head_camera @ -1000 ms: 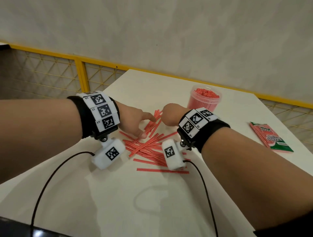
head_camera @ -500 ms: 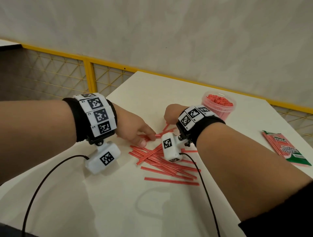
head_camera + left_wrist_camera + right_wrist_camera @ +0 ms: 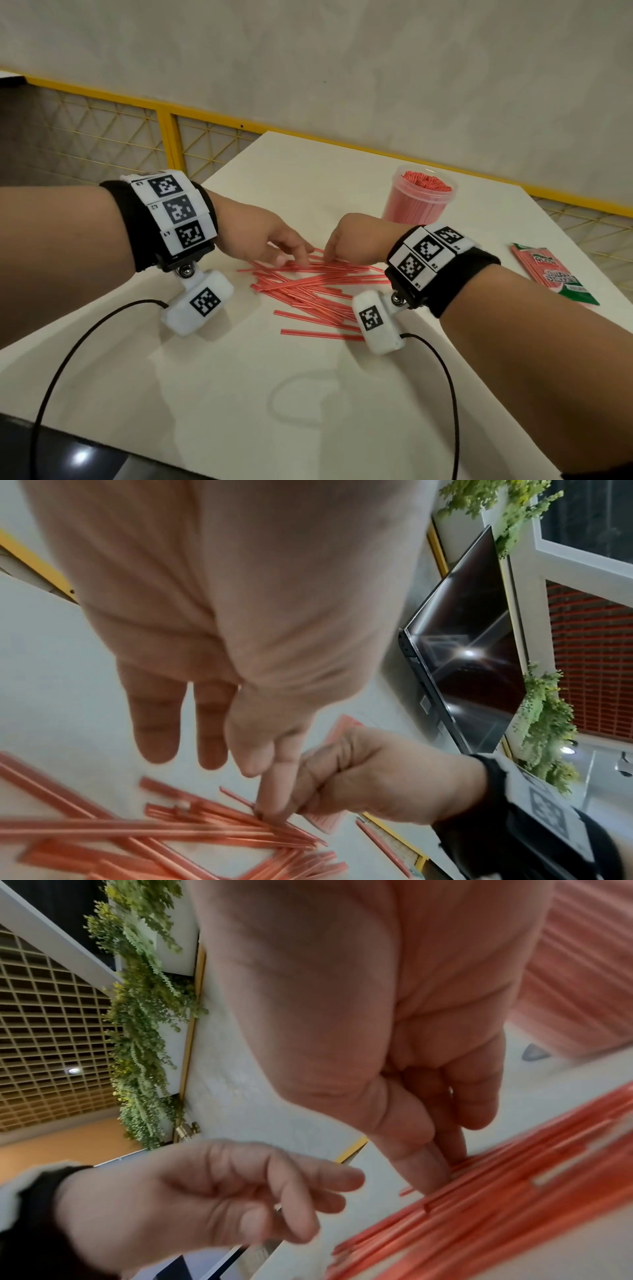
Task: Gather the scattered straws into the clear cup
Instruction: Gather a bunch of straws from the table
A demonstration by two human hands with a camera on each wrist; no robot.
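Both hands are now meeting at the far edge of the red straws [image 3: 308, 291]; left hand [image 3: 260, 236] fingers relaxed, right hand [image 3: 356, 240] fingertips hidden, pinching straw ends in the left wrist view.

Red straws [image 3: 308, 287] lie scattered near the straw-filled clear cup [image 3: 419, 200].

Right hand [image 3: 356, 240] fingertips hidden; wrist-view straws [image 3: 514, 1191] blurred.

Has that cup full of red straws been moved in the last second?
No. The clear cup keeps the same place against the straw packet and the edge of the table.
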